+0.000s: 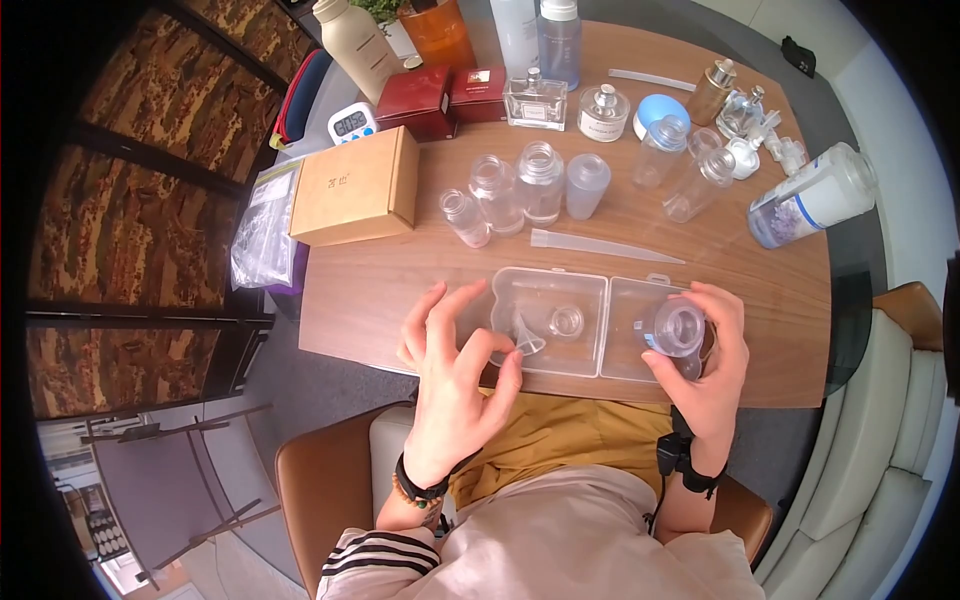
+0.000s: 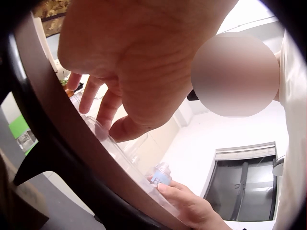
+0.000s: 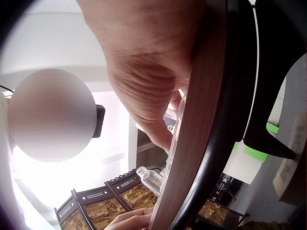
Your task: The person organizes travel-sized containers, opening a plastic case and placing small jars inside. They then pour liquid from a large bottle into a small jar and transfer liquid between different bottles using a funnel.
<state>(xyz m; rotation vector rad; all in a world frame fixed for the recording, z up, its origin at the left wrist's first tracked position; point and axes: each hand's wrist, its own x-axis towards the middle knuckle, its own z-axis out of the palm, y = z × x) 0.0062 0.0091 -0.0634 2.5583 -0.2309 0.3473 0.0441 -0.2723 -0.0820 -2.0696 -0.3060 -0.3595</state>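
In the head view a hinged clear plastic case (image 1: pixel 602 345) lies unfolded near the table's front edge. Its left half holds a small clear round jar (image 1: pixel 566 322) and a clear funnel-like piece (image 1: pixel 528 338). My left hand (image 1: pixel 455 365) is at that half's left side, fingers spread and loosely bent, thumb and index tips right by the rim. Over the right half, my right hand (image 1: pixel 712 360) grips a small clear bottle (image 1: pixel 678 328) between thumb and fingers, its round mouth facing up. A blue label shows on this bottle (image 2: pixel 160 176) in the left wrist view.
Behind the case lies a tapered translucent strip (image 1: pixel 600 246). Several clear bottles (image 1: pixel 540 185) stand mid-table, with perfume bottles (image 1: pixel 603 112) farther back. A cardboard box (image 1: pixel 350 190) is at the left, and a large labelled bottle (image 1: pixel 812 196) lies tilted at the right.
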